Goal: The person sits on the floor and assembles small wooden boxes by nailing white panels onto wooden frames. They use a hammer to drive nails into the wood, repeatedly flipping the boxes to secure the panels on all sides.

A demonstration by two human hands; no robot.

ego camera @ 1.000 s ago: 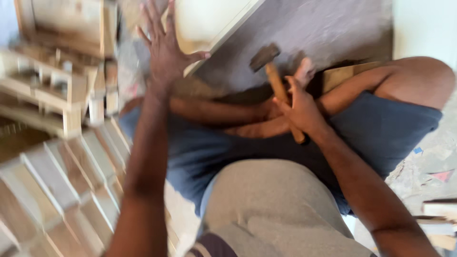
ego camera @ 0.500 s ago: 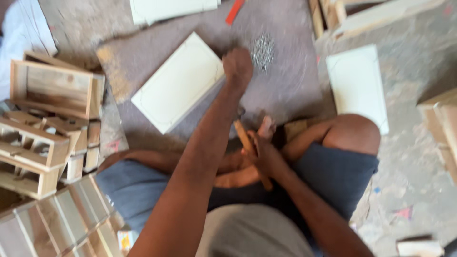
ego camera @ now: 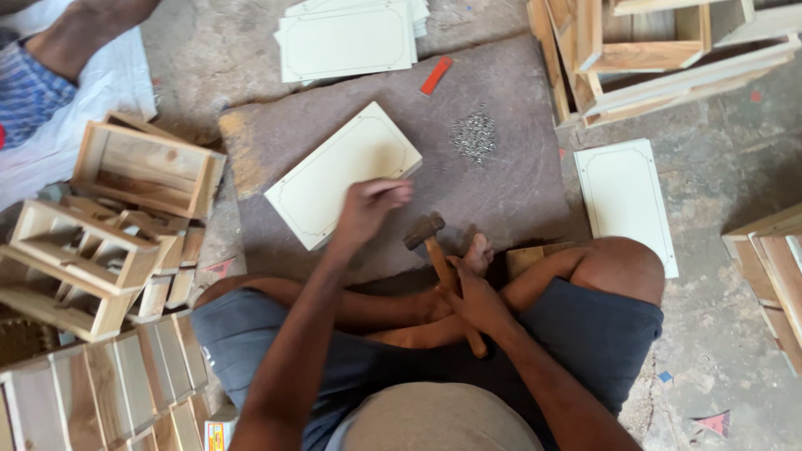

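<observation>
Sitting cross-legged, the person's right hand grips a wooden-handled hammer over the lap while the left hand, fingers pinched, hovers at the pale rectangular panel on the stone slab near the nail pile.

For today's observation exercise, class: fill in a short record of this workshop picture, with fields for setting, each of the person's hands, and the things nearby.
Setting: person sits cross-legged on a floor by a flat stone slab
Left hand: closed, over the cream panel on the slab; whether it grips something cannot be told
Right hand: grips a wooden-handled hammer
On slab: pile of small nails, red strip
Around: wooden frames, stacked cream panels
</observation>
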